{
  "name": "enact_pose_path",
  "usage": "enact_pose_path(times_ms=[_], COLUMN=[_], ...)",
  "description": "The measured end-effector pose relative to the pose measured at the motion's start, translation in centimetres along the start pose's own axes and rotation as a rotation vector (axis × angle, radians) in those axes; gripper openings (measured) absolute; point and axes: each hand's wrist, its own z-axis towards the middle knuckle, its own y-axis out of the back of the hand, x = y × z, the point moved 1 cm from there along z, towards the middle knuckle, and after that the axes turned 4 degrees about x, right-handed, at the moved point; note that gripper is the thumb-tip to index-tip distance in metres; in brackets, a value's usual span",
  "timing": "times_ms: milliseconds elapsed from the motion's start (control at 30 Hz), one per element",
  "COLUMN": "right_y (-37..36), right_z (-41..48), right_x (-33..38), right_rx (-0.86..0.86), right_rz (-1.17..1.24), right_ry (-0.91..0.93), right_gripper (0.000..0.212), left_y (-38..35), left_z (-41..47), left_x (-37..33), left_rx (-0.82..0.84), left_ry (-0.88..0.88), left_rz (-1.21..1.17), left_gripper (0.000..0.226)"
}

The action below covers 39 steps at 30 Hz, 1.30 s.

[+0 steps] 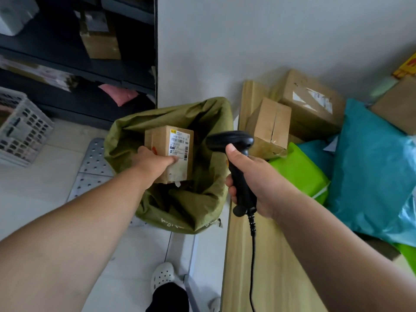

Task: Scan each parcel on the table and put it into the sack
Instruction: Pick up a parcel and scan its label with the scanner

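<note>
A: Why is the left hand [155,159] hanging the box [169,154] over the sack [171,158]?

B: Its grip is holding the box by one end, label up, right above the open mouth. I'd judge it's about to be let go, so the scan looks done for this one.

A: And the scanner [234,163]?

B: The right hand [254,183] is wrapping its grip round the handle, head pointing toward the box, cord trailing along the counter's [270,266] left edge.

A: What's waiting?

B: Two brown cartons [269,128] are sitting at the counter's far left corner, with green [299,170] and teal mailers [371,167] piling toward its right.

A: Anything blocking?

B: Nothing is standing between box and sack; the sack is slumping on the floor, touching the counter's left edge, near a dark shelf [78,64].
</note>
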Motion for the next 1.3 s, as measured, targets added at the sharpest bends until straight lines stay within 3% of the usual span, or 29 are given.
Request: enact_pose_path(times_ms=[167,333,567,767,933,1033,1167,1300], right_y=[0.7,1.4,4.0,7.9,10.4,11.4,12.2,12.7], right_z=[0.6,0.3,-2.5,-5.0,-5.2,-4.9,-4.8,-5.3], right_x=[-1.2,-1.7,-1.2,-1.2,-1.9,-2.6,-3.8,-5.0], right_rx=[-0.006,-0.037,-0.145,-0.332,-0.413,-0.432,-0.427,-0.426], right_rz=[0.019,0.067,0.148,0.258,0.3,0.351,0.401,0.404], right_ry=[0.006,0.011,0.087,0.121,0.184,0.215,0.223,0.208], right_gripper=[0.04,0.043,0.035,0.031,0.033,0.032,0.032,0.032], left_y=[-1.4,-2.0,-4.6,-10.8,-16.7,-19.4,-21.1,-20.7], left_z=[1.2,-0.2,-6.4,-9.8,-9.1,-8.5,-7.4,-7.6], left_x=[0.5,-0.7,-6.1,-10.7,-12.4,-13.1,-13.5,-13.7], left_rx=[-0.016,-0.04,-0.147,-0.055,0.023,0.05,-0.051,-0.13], left_ry=[0.009,-0.095,-0.505,-0.754,-0.784,-0.699,-0.614,-0.578], left_rz=[0.095,0.167,0.413,0.671,0.808,0.84,0.889,0.753], left_gripper=[0.066,0.066,0.077,0.087,0.097,0.104,0.108,0.096])
